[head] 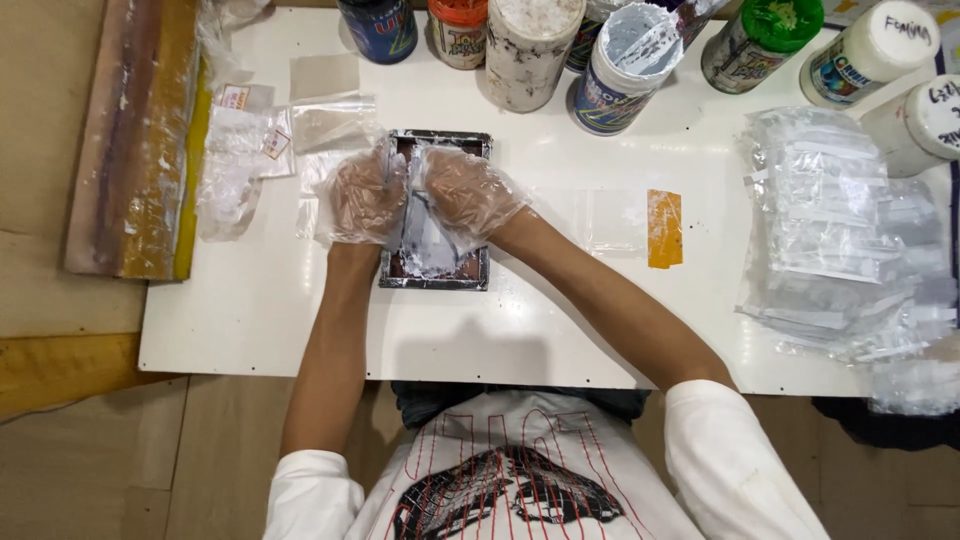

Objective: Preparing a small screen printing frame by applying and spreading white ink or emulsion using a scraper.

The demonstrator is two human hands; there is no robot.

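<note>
Frame (435,212) w/ white paste looks stiff, slippery imo; left hand (362,197) & right hand (468,190), gloved, close together on top, grab by rim

frame (434,275) on table (520,330), jars (530,45) behind (packets (850,240) right)

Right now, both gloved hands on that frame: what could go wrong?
1. Left hand and right hand press on the frame, where white paste is smeared; loose gloves could slip or carry paste onto the table.
2. The open jar stands just behind the frame; a raised hand might tip it.
3. The bag stack sits near the right forearm and could be swept off.
</note>
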